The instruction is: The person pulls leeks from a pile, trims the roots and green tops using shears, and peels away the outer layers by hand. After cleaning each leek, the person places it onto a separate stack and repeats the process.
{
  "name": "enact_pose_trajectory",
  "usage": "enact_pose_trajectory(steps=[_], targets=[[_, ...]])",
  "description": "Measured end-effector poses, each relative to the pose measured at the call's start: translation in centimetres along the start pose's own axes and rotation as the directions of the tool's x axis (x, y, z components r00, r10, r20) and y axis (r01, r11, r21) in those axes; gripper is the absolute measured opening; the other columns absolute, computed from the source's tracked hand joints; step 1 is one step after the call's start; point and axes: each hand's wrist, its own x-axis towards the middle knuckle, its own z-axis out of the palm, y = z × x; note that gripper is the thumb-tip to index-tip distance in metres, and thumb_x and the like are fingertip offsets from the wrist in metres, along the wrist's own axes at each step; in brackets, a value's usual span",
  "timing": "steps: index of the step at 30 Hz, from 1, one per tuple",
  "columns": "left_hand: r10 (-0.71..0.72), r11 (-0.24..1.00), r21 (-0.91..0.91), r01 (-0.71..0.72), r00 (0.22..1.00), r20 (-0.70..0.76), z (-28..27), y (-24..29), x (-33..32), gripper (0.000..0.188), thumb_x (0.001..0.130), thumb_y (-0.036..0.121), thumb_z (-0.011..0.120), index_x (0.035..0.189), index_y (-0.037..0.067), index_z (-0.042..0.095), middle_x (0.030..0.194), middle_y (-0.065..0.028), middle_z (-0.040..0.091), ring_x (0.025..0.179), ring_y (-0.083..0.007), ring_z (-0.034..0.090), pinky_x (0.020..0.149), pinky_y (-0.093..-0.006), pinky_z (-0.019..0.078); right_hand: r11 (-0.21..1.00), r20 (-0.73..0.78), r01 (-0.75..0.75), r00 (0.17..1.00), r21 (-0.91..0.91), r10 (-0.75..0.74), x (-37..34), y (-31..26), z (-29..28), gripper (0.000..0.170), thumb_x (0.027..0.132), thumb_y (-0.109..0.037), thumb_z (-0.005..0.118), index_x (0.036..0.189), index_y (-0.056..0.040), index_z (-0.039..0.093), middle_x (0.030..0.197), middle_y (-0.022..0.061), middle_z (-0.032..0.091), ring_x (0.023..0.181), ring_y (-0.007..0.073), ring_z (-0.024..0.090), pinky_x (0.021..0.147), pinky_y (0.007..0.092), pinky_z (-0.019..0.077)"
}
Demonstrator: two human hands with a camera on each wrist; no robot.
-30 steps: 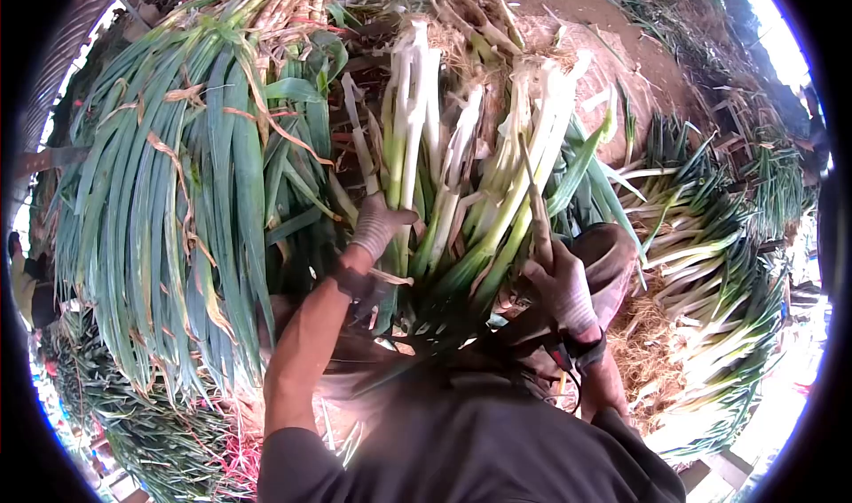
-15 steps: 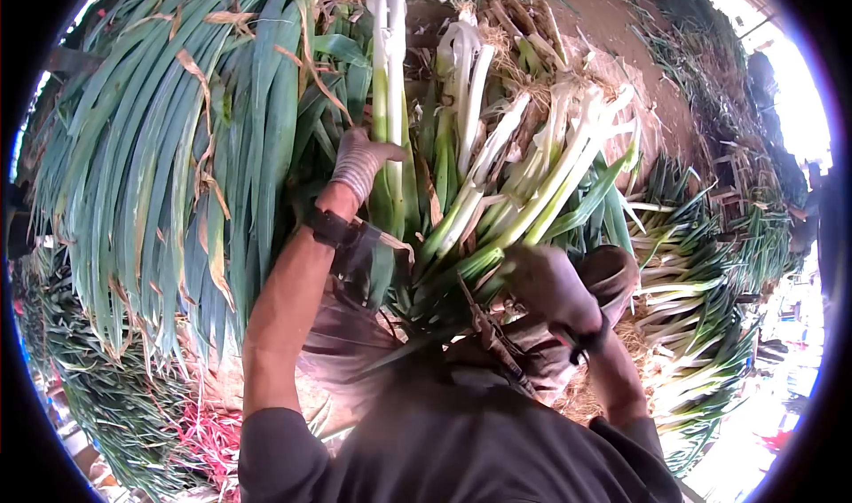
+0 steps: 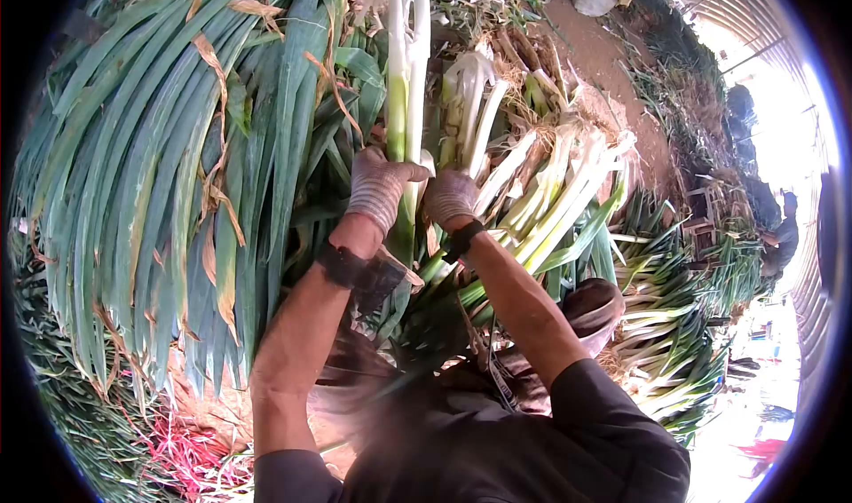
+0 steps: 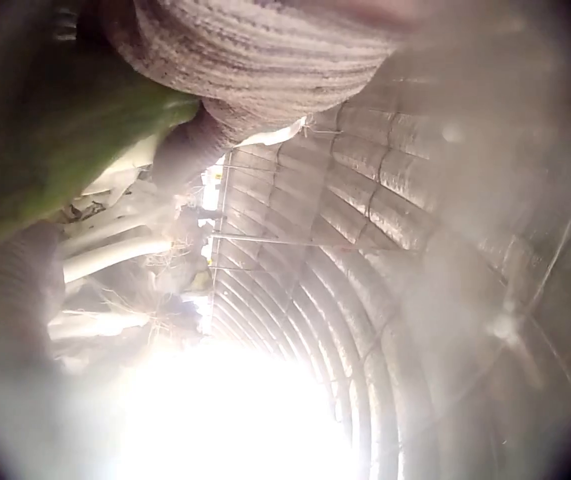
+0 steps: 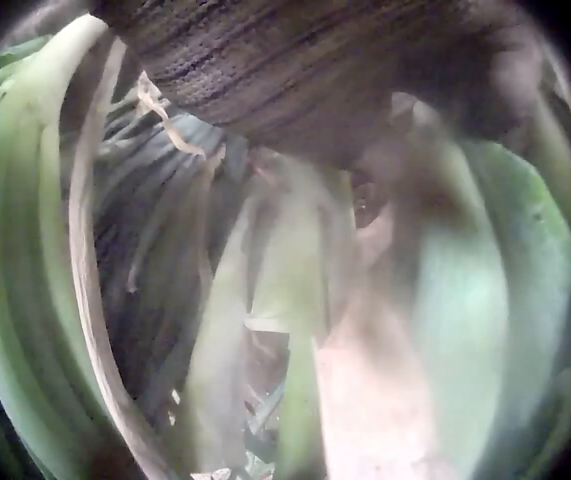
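Up from beside the right knee (image 3: 593,306), where I was seeing it half a second ago, the gloved right hand (image 3: 451,198) is now reaching in next to the gloved left hand (image 3: 376,185). Going left to right, I am viewing a big heap of long green leaves (image 3: 146,183), its tips drooping toward the person. Next, the left hand is gripping a pair of leek stalks (image 3: 397,86), thumb lying across them and white ends pointing away from the body; I am judging that this grip is keeping them together and steady. Close against it, the right hand is hiding its own fingertips, so I cannot tell how far they are closing or whether they are holding anything. Beyond, loose leeks (image 3: 572,190) are slanting inward, probably for easy reach, and a long leek row (image 3: 661,315) is lying farther right. Below, brown earth (image 3: 590,63) is showing, with red strands (image 3: 188,450) lying at lower left. Overhead, a ribbed roof (image 4: 305,190) is arching, and another person (image 3: 784,237) is appearing at far right.
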Motion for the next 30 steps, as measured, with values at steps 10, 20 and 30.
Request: enact_pose_trajectory(steps=[10,20,30], targets=[[0.001,1.000,-0.028,0.000,1.000,0.025,0.7,-1.6,1.0,0.052,0.055,0.004,0.088,0.101,-0.007,0.065,0.090,-0.0139,0.069,0.078,-0.0239,0.064,0.077,-0.0375,0.0510,0.903,0.047,-0.221,0.974,0.368,0.219,-1.2,-0.4,0.6,0.076,0.084,-0.036,0.070,0.138,0.0035,0.037,0.134,0.0295,0.044,0.115,0.0441,0.059,0.092,0.0447,0.0528],[0.100,0.981,-0.163,-0.101,0.995,-0.012,0.2,-2.1,1.1,0.041,0.056,0.006,0.084,0.092,-0.007,0.069,0.082,-0.0145,0.070,0.069,-0.0231,0.066,0.070,-0.0347,0.0526,0.141,0.120,-0.057,0.860,0.988,-0.496,-3.3,5.1,-0.8,0.044,0.083,-0.005,0.064,0.125,0.0065,0.058,0.102,0.0080,0.068,0.087,0.0160,0.062,0.080,0.0295,0.0521],[0.114,0.975,-0.207,-0.080,0.981,0.158,0.9,-4.2,2.6,0.034,0.063,0.001,0.081,0.095,-0.002,0.070,0.086,-0.0081,0.071,0.077,-0.0187,0.065,0.076,-0.0322,0.0508,-0.125,0.029,-0.083,0.922,0.989,-0.386,-6.5,7.0,-3.8,0.061,0.074,-0.015,0.065,0.130,0.0063,0.053,0.104,0.0065,0.065,0.089,0.0141,0.060,0.083,0.0271,0.0495]])
